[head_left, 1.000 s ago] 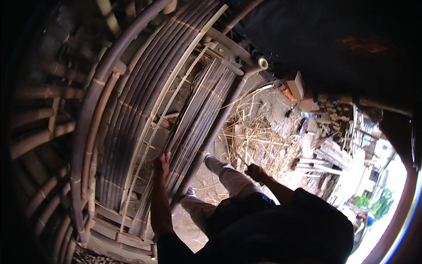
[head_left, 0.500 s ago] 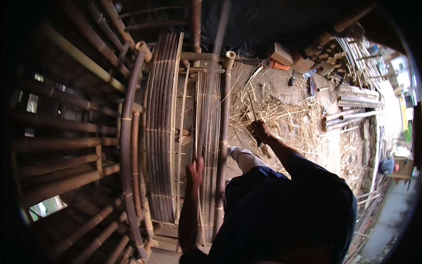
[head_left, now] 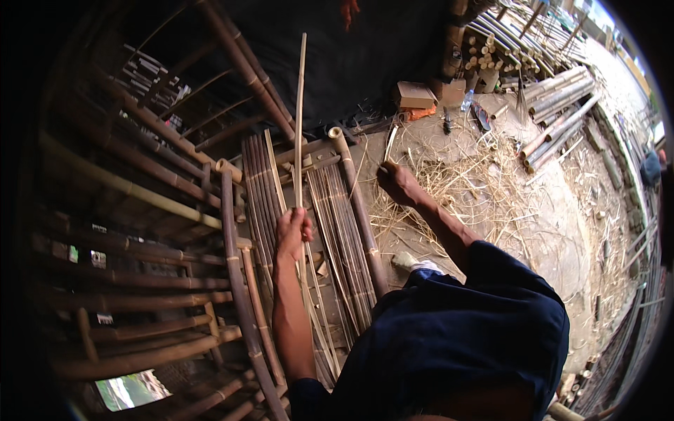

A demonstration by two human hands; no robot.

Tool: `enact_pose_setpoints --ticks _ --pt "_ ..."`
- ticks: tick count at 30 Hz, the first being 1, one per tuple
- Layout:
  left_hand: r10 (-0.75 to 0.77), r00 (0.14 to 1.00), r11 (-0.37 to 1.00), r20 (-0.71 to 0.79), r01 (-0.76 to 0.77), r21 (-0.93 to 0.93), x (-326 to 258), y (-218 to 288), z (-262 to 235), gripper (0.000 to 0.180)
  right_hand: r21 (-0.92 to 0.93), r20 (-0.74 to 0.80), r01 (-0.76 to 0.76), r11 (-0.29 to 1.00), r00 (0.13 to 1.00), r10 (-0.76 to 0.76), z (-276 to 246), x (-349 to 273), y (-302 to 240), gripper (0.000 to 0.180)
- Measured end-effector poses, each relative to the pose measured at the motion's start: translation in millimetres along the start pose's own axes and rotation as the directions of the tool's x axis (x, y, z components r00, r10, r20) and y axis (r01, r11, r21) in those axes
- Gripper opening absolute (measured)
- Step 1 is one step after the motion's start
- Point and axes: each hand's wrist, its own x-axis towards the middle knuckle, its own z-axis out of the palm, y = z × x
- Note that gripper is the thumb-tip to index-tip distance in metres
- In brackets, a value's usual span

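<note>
Holding a long pale bamboo strip (head_left: pixel 300 119) in a closed left hand (head_left: pixel 293 231) above dark slats (head_left: pixel 340 235).
Strip handling looks the current step, next calling for a steady grip; the curled right hand (head_left: pixel 398 184) hides most of a slim object (head_left: pixel 390 144), kind unclear, and the strip's lower end is hard to trace.

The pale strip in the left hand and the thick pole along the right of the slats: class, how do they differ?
The pale strip is light-coloured; the thick pole is dark brown.
The pale strip is narrow; the thick pole is far wider.
The pale strip is gripped by the left hand; neither hand touches the thick pole.
Both are long.
</note>
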Motion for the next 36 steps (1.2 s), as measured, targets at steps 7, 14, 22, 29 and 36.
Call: enact_pose_setpoints --ticks 7,14,22,29,36 --pt "0.030 0.974 0.999 0.223 -0.036 0.025 7 23 103 0.044 -0.433 -0.063 0.371 0.822 0.897 -0.438 -13 66 -1 0.020" --pt "0.123 0.992 0.992 -0.004 -0.123 -0.027 6 28 175 0.064 -0.371 0.070 0.334 0.867 0.941 -0.332 -21 62 -4 0.024" --pt "0.053 0.997 0.987 -0.062 -0.062 -0.148 -19 17 196 0.062 -0.437 0.029 0.267 0.859 0.959 -0.283 -20 98 29 0.025" --pt "0.015 1.000 0.994 -0.026 -0.018 -0.109 -100 3 189 0.055 -0.484 -0.047 0.232 0.844 0.956 -0.290 -25 115 43 0.028" --pt "0.013 0.998 0.973 -0.067 -0.028 -0.229 -89 1 187 0.057 -0.450 0.215 0.399 0.799 0.917 -0.337 -17 60 10 0.027"
